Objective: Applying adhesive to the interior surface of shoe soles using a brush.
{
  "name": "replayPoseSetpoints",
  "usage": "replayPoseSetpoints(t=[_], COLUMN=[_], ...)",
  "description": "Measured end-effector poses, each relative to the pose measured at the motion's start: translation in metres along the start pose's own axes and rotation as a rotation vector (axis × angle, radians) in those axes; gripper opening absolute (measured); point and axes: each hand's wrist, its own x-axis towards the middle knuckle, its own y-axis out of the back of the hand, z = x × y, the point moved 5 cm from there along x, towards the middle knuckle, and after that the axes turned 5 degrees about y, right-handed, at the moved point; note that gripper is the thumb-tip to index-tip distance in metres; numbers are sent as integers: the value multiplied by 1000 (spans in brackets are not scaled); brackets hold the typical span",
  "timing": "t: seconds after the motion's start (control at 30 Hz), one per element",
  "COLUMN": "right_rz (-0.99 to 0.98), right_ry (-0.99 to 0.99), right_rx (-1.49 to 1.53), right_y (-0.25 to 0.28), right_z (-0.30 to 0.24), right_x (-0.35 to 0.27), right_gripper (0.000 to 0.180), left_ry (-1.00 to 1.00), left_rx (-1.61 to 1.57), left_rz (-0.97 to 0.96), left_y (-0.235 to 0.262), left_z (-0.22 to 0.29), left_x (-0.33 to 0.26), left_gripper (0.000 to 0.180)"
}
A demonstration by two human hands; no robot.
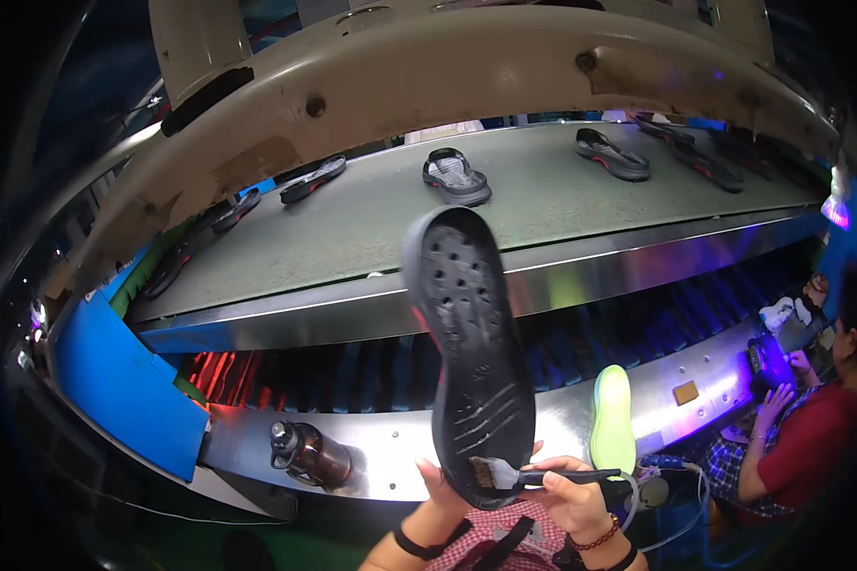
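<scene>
A black shoe sole (481, 371) stands almost upright before me, its hollowed inner side facing me. Round dimples mark its upper end and slanted ridges its lower part. My left hand (440, 493) is closed around its lower end, with some fingers hidden behind it. Closed around the black handle of a flat brush (507, 473), my right hand (577, 500) is just right of that end. The brush's brown bristles lie over the inner surface near the bottom. A thin clear tube (633, 495) runs down by the handle's far end.
Behind a metal edge, a green conveyor belt (371, 219) carries several dark soles. A dark bottle (309, 457), a yellow-green sole (611, 419) and a small tan block (686, 391) rest on the metal ledge (390, 447). At right a co-worker (800, 438) handles a dark item. A beige beam (467, 67) arches overhead.
</scene>
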Motion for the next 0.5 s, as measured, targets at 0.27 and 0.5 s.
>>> replayPoseSetpoints(t=[0.27,0.5], right_rz=[-356,-525], right_ry=[319,197], right_rx=[-775,-840], right_y=[-16,-23], right_z=[-12,-31], right_x=[5,18], right_gripper=[20,22], left_ry=[197,238], left_rx=[-16,-147], left_rz=[41,68], left_y=[33,35], left_z=[-12,-6], left_x=[2,-1], left_gripper=[96,86])
